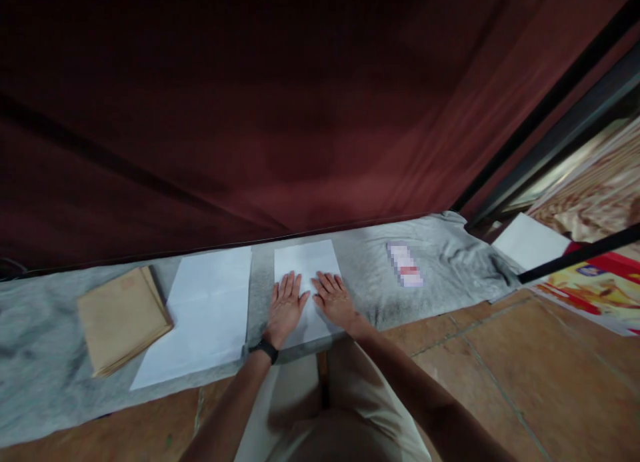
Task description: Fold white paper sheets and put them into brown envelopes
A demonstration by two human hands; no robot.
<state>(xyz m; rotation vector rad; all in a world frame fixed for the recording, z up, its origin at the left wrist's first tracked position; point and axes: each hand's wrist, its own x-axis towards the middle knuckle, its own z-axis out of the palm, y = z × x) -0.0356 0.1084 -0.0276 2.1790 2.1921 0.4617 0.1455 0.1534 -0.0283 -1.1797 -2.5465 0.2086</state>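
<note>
Both my hands lie flat on a white sheet of paper (306,253) in front of me. My left hand (287,307) rests on its left part, palm down with the fingers stretched out; a dark watch (268,351) is on that wrist. On the right part, my right hand (334,299) is spread palm down, angled inward. The fingertips of the two hands are apart. To the left lies a larger white sheet (209,309) with faint creases. A stack of brown paper envelopes (120,319) overlaps its left edge.
A grey cloth (360,249) covers the long, narrow surface. A small blurred-out packet or card (405,265) lies to the right. Behind hangs a dark red curtain (280,149). A dark frame bar (575,255) and a colourful printed box (595,285) are at the right, above the tiled floor (480,369).
</note>
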